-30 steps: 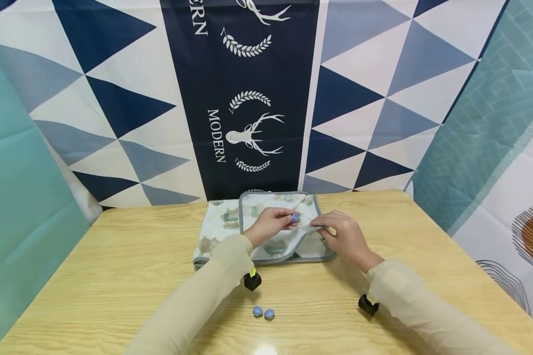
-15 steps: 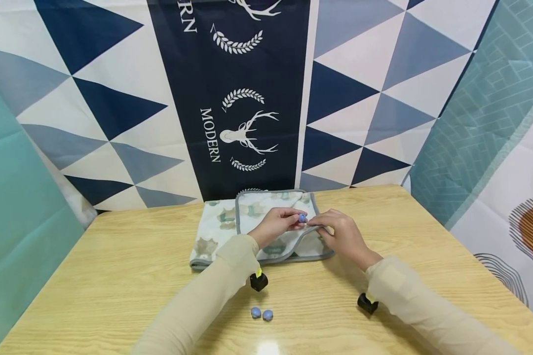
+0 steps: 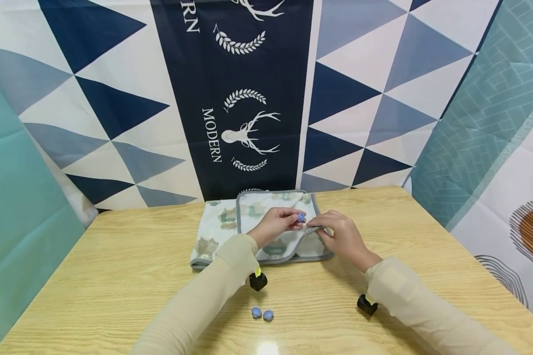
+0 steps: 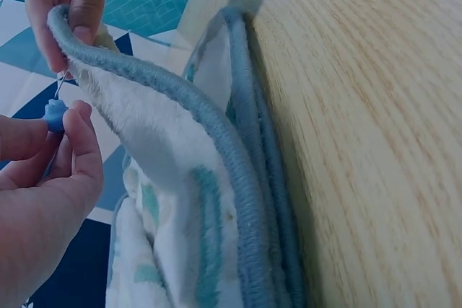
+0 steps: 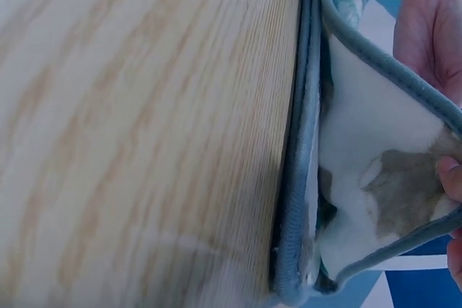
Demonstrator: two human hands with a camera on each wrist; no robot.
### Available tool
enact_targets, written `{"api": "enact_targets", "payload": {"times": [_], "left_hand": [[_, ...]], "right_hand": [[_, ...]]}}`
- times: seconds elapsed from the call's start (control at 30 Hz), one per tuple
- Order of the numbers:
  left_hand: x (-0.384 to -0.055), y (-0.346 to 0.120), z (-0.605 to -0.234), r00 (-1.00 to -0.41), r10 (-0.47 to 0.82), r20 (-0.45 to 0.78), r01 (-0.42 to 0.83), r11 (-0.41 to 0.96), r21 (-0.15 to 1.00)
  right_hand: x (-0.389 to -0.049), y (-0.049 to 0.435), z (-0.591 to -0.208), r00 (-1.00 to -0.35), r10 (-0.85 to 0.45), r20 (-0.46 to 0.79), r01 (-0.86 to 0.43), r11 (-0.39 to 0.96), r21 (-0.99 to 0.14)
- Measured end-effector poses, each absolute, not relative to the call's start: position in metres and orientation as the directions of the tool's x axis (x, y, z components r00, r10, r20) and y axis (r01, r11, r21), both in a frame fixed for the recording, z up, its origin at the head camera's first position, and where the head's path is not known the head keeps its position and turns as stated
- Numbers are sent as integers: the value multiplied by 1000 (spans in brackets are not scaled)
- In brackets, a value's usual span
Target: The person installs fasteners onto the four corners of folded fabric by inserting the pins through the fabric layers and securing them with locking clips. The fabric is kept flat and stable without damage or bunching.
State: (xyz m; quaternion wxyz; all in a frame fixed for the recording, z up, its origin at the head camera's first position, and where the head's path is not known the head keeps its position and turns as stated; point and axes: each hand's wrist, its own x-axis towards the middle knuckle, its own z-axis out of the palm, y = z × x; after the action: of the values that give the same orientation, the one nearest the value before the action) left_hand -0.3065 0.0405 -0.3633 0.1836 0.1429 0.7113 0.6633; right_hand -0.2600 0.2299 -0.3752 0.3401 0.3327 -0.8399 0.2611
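My left hand (image 3: 274, 226) pinches a small blue-headed pin (image 4: 55, 115) between thumb and fingers. A thin metal wire or needle rises from its head toward the blanket's corner; whether it enters the cloth I cannot tell. My right hand (image 3: 344, 237) pinches the lifted corner of a folded fleece blanket (image 3: 213, 229), white with green and brown patches and grey-blue edging. In the right wrist view, that raised flap (image 5: 390, 156) stands away from the layers below, with a fingertip on its patterned face. Both hands are close together over the blanket's right part.
Two more small blue pieces (image 3: 256, 313) lie side by side on the wooden table (image 3: 115, 286), nearer the front. Behind the blanket hangs a patterned curtain (image 3: 257, 98) along the table's back edge. Black wrist cameras (image 3: 258, 281) hang under both forearms.
My left hand has shifted a little to the right with the blue-headed pin, closer to the blanket corner. The right hand keeps holding the corner. The head view has moved slightly.
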Motion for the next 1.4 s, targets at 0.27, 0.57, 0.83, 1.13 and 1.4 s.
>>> {"api": "enact_targets", "payload": {"times": [0.27, 0.57, 0.83, 1.13, 1.4], "left_hand": [[-307, 42, -368, -895, 439, -76, -48, 74, 996], [-306, 42, -367, -891, 444, -90, -56, 89, 994], [-303, 42, -366, -891, 443, -102, -61, 106, 992], [-304, 41, -367, -893, 437, -111, -80, 87, 993], [-302, 41, -367, -888, 452, -84, -60, 67, 996]], "right_hand": [[-259, 230, -378, -543, -381, 748, -737, 644, -207], [-259, 230, -377, -547, -382, 745, -739, 638, -215], [-258, 231, -378, -552, -383, 741, -738, 638, -221], [-258, 232, -377, -554, -387, 737, -738, 638, -220], [-257, 232, -378, -541, -394, 743, -744, 636, -204]]}}
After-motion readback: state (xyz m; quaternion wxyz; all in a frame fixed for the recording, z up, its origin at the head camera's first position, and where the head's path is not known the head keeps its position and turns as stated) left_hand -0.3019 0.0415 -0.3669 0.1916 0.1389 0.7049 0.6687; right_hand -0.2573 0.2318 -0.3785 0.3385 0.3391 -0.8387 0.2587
